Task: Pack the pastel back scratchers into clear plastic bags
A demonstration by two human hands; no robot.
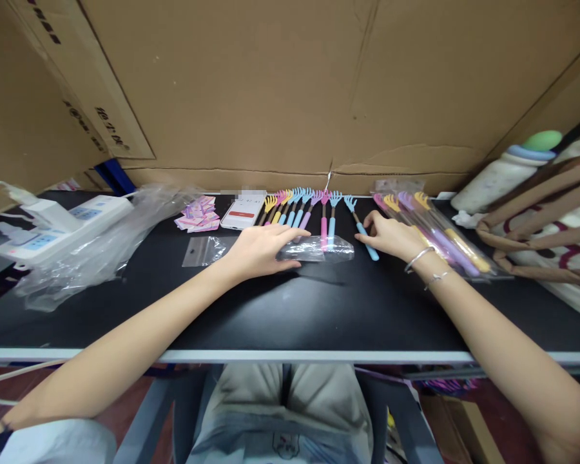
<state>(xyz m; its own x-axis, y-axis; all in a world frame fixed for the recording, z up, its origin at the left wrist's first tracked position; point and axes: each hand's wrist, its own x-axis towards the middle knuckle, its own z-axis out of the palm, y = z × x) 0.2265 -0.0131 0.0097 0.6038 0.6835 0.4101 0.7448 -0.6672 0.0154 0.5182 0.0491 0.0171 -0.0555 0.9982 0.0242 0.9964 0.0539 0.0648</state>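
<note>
My left hand point(261, 250) grips a small clear plastic bag point(319, 249) that lies on the black table point(290, 309), thumb under and fingers over its left end. My right hand point(391, 236) rests with fingers pinched on the blue handle of a back scratcher point(371, 248), the rightmost of a loose row. That row of several pastel back scratchers point(299, 209) lies side by side at the table's back, claw ends toward the cardboard wall. A pink and a blue one reach under the bag.
Bagged back scratchers point(435, 232) lie right of my right hand. An empty clear bag point(203, 250), pink labels point(199, 214) and a phone point(244, 211) sit back left. A power strip point(53, 225) on crumpled plastic point(101, 251) is far left; a tote bag point(555, 219) and bottle point(502, 177) far right.
</note>
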